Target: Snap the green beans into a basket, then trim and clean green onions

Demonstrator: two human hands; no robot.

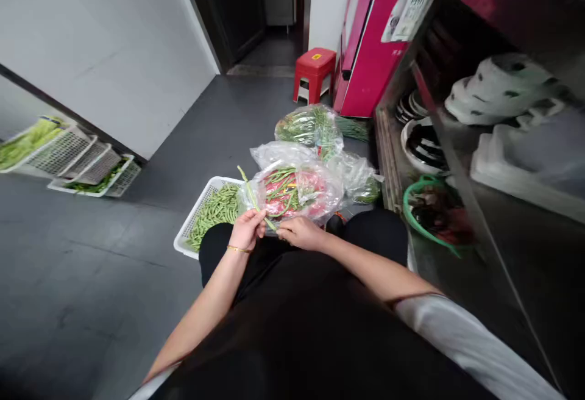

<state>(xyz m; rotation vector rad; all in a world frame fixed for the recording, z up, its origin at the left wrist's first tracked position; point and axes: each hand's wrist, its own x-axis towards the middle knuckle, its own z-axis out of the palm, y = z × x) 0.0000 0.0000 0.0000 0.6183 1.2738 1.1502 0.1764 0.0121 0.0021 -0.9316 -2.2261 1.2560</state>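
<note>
Left hand [247, 228]: pinching a long green bean [250, 194] partway along | right hand [300, 232]: fingers closed at its lower end | bean: slanting up over the near-left edge of an open plastic bag [334, 191] holding more | white basket [192, 211], just left: heaped with short green pieces | red stool [315, 63]: farther off
</note>
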